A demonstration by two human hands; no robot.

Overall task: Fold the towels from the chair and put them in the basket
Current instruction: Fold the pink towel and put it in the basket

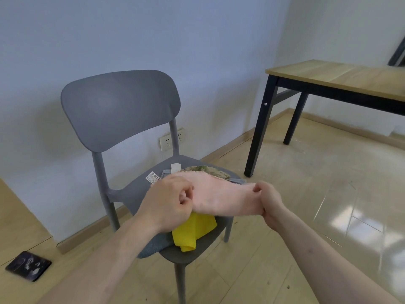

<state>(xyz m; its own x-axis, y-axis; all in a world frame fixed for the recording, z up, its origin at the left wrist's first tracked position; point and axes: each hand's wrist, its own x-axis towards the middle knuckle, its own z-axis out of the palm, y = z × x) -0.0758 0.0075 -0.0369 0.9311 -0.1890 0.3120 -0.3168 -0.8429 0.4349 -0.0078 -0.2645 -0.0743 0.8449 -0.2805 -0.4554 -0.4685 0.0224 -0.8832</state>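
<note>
Two hands hold one pink towel [221, 198] stretched just above the seat of the grey chair [118, 106]: the left hand [168, 202] pinches its near-left edge with curled fingers, and the right hand [267, 202] is clamped round the right end, thumb on top. Under it lie a yellow cloth [192, 231], a grey-blue towel [151, 246] hanging over the seat's front-left edge, and a patterned towel [210, 170] at the back, partly hidden. No basket shows in this view, so where the folded towel must go cannot be told. The chief risk, I judge, is that the pink towel's far edge rests on the patterned one and may drag it along when lifted. The grey-blue towel already overhangs and could slide to the floor if the pile is jostled. An uneven pinch would also leave the fold crooked.
</note>
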